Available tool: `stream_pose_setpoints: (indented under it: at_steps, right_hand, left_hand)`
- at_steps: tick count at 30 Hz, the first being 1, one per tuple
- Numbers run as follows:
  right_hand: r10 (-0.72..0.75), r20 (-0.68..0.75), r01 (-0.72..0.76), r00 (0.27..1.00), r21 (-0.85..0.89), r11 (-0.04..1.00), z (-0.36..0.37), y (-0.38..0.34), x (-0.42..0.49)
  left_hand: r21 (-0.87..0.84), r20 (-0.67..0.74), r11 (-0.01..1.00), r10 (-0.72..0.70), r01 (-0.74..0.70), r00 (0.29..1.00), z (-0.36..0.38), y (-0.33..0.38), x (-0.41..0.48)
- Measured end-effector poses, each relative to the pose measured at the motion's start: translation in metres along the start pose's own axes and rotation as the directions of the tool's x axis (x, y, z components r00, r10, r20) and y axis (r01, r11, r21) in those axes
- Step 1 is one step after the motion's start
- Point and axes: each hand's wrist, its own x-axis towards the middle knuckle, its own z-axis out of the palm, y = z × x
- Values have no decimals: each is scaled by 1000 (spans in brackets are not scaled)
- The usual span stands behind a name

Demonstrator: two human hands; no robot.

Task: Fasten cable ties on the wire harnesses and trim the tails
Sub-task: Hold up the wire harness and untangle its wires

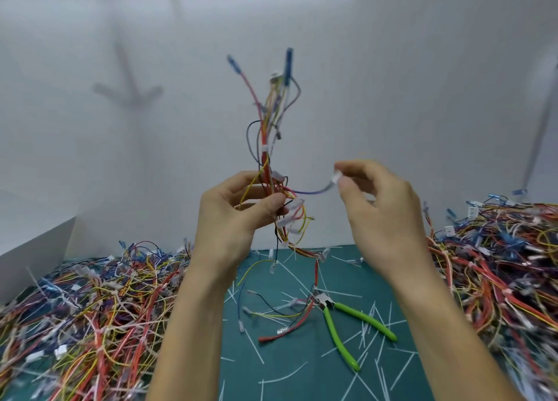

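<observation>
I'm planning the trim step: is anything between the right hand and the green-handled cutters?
Nothing visible blocks the cutters: their green handles lie exposed on the mat. Trailing wires of the harness reach their head, and the right hand is pinching a white connector.

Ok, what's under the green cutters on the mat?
Trimmed white tails cross beneath the cutters' handles, on the mat. Wires meet the head; whether they run under it is unclear.

My left hand (229,219) and right hand (380,216) are bare, with short, plain thumbnails. My left forearm (193,325) and right forearm (447,325) are bare too, as far as they show.
</observation>
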Motion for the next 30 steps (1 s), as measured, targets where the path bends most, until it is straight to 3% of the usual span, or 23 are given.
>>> stream_pose_setpoints:
  at_steps: [3, 7, 10, 12, 17, 22, 27, 30]
  right_hand:
    - [-49, -61, 53, 997, 56, 997, -3, -8, -3]
    - [-66, 116, 42, 991, 200, 979, -4, -17, -7]
    - [-113, 9, 110, 994, 150, 982, -2, -15, -8]
    - [-96, -24, 99, 995, 205, 974, -4, -13, -6]
    - [-14, 10, 9, 1000, 344, 939, -8, -10, -1]
    - [124, 81, -147, 989, 443, 884, -10, -8, 3]
    - [174, 109, -205, 979, 486, 849, -11, -8, 2]
    - [203, 128, -240, 971, 514, 823, -10, -7, 2]
  left_hand:
    - [140, 5, 988, 69, -69, 998, 8, 0, 0]
    - [236, 54, 962, 128, -137, 990, 23, 1, -2]
    - [256, 116, 951, 150, -175, 982, 28, 4, -6]
    - [239, 159, 953, 148, -184, 976, 28, 6, -6]
    - [228, 274, 968, 38, -104, 961, 21, 10, -6]
    - [191, 362, 977, -162, 97, 918, 6, 12, -9]
    - [227, 510, 967, -218, 115, 832, -9, 12, -9]
    - [212, 529, 972, -203, 103, 824, -7, 14, -10]
